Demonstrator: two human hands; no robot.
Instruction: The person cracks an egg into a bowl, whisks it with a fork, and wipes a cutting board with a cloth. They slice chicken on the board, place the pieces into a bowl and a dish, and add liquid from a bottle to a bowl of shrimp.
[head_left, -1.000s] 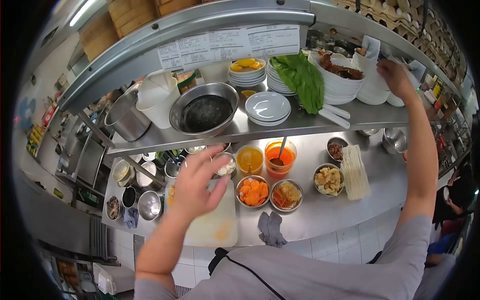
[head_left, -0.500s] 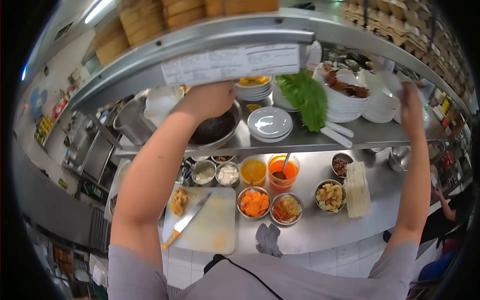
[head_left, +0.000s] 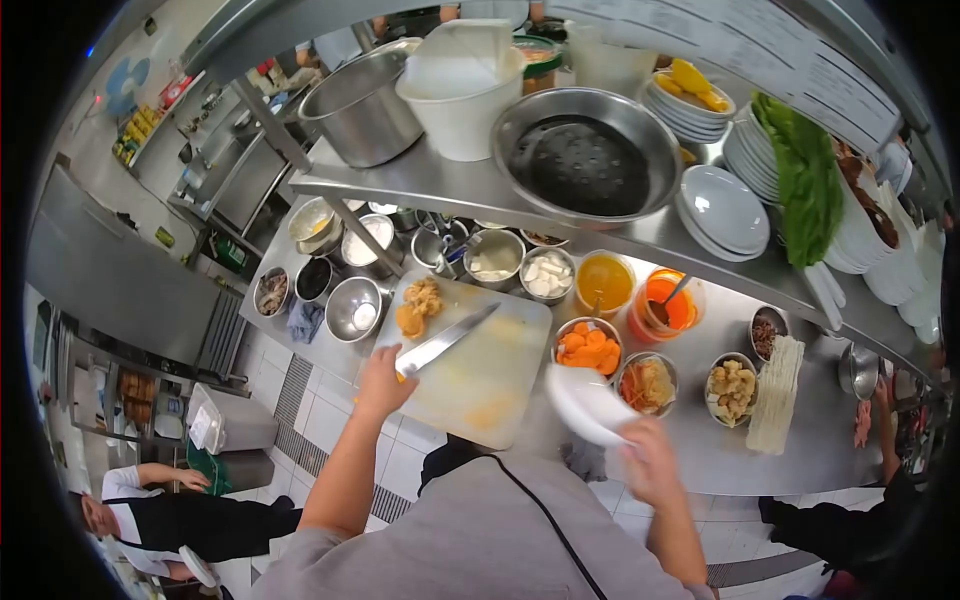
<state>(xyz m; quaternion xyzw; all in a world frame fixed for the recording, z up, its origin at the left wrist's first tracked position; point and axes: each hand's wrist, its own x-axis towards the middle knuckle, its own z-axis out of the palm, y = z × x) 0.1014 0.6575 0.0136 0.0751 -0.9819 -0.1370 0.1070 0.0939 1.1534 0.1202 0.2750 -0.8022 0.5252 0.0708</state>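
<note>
My right hand [head_left: 652, 462] grips a white plate [head_left: 588, 402], tilted and blurred by motion, above the near edge of the counter. Behind it stand a bowl of orange carrot slices [head_left: 588, 347] and a bowl of shredded food [head_left: 647, 384]. My left hand [head_left: 384, 384] is at the left edge of the white cutting board [head_left: 500, 400], with its fingers around the handle of a kitchen knife [head_left: 446, 340]. The knife lies across the board, and most of its handle is hidden by the hand. Beyond the blade sit brown fried pieces [head_left: 417, 306].
A steel shelf [head_left: 450, 185] over the counter bears a wide pan of dark liquid [head_left: 585, 155], stacked plates [head_left: 724, 212] and green leaves [head_left: 808, 175]. Sauce tubs [head_left: 604, 282] stand below. Dried noodles [head_left: 776, 396] lie right. A person [head_left: 190, 525] is at lower left.
Both hands have come down from the shelf. My right hand has brought a white plate over the counter; my left is at the knife handle. The view has shifted left.
</note>
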